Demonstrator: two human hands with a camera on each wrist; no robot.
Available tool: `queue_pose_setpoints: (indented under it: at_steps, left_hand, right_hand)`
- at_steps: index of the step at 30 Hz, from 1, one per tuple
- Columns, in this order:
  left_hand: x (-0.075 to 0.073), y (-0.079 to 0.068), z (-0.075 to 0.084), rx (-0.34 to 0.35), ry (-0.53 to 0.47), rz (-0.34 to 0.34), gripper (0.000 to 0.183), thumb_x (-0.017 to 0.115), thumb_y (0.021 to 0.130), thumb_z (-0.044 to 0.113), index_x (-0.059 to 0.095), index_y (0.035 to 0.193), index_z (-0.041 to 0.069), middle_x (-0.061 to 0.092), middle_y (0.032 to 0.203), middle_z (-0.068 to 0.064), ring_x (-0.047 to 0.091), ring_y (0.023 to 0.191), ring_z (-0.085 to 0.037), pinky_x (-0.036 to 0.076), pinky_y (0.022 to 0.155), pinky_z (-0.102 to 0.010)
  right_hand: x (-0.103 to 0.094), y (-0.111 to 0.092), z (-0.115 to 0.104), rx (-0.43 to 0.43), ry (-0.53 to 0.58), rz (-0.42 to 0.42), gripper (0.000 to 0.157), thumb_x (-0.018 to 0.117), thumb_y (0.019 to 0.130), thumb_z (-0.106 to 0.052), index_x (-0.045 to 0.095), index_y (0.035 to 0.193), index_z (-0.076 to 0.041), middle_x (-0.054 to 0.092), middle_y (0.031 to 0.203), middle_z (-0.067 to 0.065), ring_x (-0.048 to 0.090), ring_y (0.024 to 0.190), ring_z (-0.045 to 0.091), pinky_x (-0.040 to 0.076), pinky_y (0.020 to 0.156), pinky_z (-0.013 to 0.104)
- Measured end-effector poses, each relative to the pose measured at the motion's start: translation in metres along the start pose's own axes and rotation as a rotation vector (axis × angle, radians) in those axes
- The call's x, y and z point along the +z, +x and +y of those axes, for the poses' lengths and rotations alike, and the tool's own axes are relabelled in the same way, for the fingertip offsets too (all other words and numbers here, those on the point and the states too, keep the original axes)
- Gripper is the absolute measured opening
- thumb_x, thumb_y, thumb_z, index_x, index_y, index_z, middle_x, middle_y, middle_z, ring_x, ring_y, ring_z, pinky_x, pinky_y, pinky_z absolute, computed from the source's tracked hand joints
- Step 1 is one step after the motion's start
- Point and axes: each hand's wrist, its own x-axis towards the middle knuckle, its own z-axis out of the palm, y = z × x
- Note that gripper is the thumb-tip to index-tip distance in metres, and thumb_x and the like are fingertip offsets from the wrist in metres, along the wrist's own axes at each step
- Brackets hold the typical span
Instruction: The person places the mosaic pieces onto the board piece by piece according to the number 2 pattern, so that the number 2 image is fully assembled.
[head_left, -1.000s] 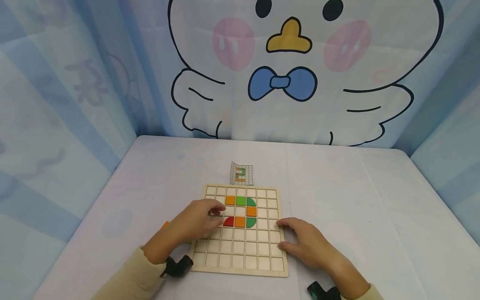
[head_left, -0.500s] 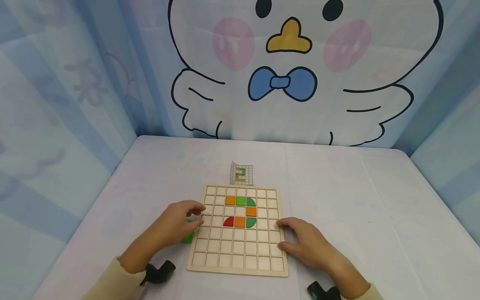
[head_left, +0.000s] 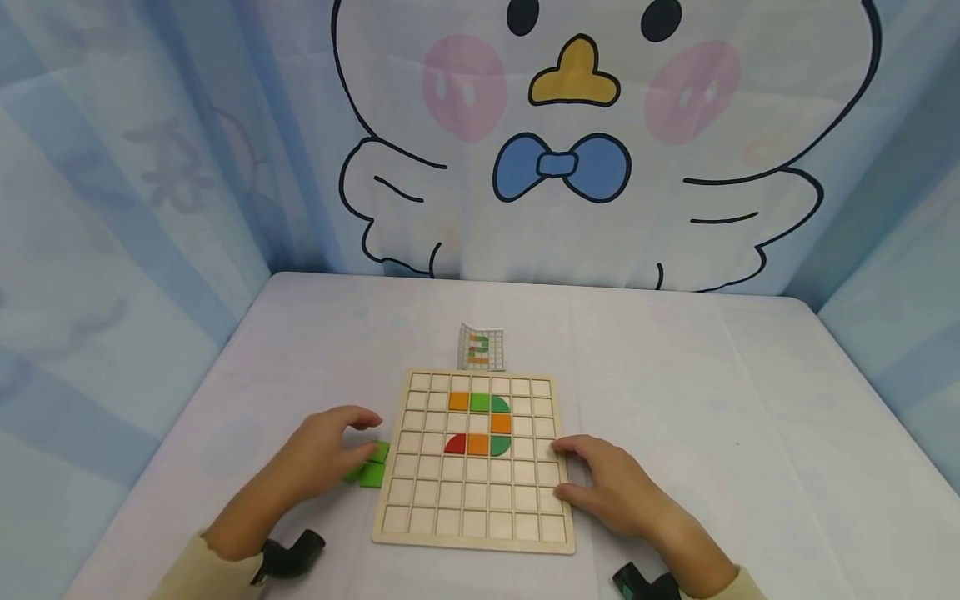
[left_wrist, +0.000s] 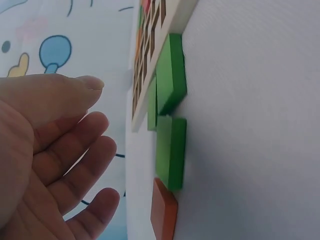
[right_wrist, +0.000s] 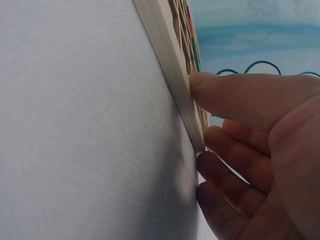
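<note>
A wooden grid board (head_left: 476, 496) lies flat between my hands. Set in its cells are orange tiles, a light green square tile (head_left: 479, 402), dark green quarter-round tiles and a red quarter-round tile (head_left: 455, 444). My left hand (head_left: 322, 450) is held left of the board with nothing in it, thumb and fingers apart. Close by it, light green square tiles (head_left: 372, 476) lie against the board's left edge. An orange tile (left_wrist: 163, 211) shows beside them in the left wrist view. My right hand (head_left: 618, 485) touches the board's right edge with thumb and fingertips, fingers loosely bent.
Behind the board's far edge stands a small creased card (head_left: 482, 348) printed with a coloured grid pattern. A white cloth (head_left: 675, 375) covers the table. A printed curtain (head_left: 570, 225) hangs along the back, with blue curtains at both sides.
My left hand has drawn back leftward from over the board to beside it, uncovering the green tiles there. The right hand and the set tiles stay as they were.
</note>
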Motion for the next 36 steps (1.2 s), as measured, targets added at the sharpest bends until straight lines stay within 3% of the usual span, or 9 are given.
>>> queue_pose_setpoints:
  at_steps: [8, 19, 28, 36]
  left_hand:
    - [-0.002, -0.002, -0.009, -0.061, 0.009, 0.004, 0.033, 0.073, 0.092, 0.017, 0.067, 0.122, 0.004, 0.066, 0.120, -0.009, 0.061, 0.113, -0.030, 0.053, 0.089, -0.048]
    - [-0.003, -0.002, -0.014, -0.070, 0.014, -0.011, 0.035, 0.073, 0.091, 0.015, 0.067, 0.123, 0.004, 0.065, 0.122, -0.011, 0.064, 0.104, -0.028, 0.055, 0.084, -0.046]
    - [0.001, 0.001, -0.022, -0.030, -0.015, -0.051, 0.033, 0.076, 0.088, 0.010, 0.068, 0.119, 0.003, 0.067, 0.118, -0.009, 0.065, 0.098, -0.023, 0.055, 0.082, -0.041]
    - [0.004, 0.002, -0.017, -0.016, 0.006, -0.058, 0.031, 0.074, 0.088, 0.007, 0.069, 0.118, 0.005, 0.067, 0.119, -0.008, 0.062, 0.103, -0.023, 0.053, 0.085, -0.043]
  right_hand:
    - [0.000, 0.000, -0.001, 0.009, -0.013, -0.003, 0.048, 0.077, 0.088, -0.026, 0.062, 0.129, -0.008, 0.061, 0.131, 0.005, 0.054, 0.128, 0.031, 0.041, 0.105, 0.053]
    - [-0.002, -0.001, -0.002, 0.010, -0.015, -0.003, 0.048, 0.078, 0.088, -0.026, 0.062, 0.129, -0.008, 0.061, 0.131, 0.005, 0.054, 0.127, 0.031, 0.041, 0.105, 0.052]
    - [-0.002, -0.001, -0.003, 0.015, -0.013, -0.007, 0.048, 0.078, 0.088, -0.027, 0.062, 0.130, -0.008, 0.061, 0.131, 0.004, 0.053, 0.128, 0.031, 0.041, 0.105, 0.052]
    - [-0.002, 0.000, -0.004, 0.032, -0.006, -0.012, 0.049, 0.078, 0.088, -0.027, 0.062, 0.130, -0.007, 0.061, 0.132, 0.005, 0.053, 0.129, 0.032, 0.040, 0.106, 0.052]
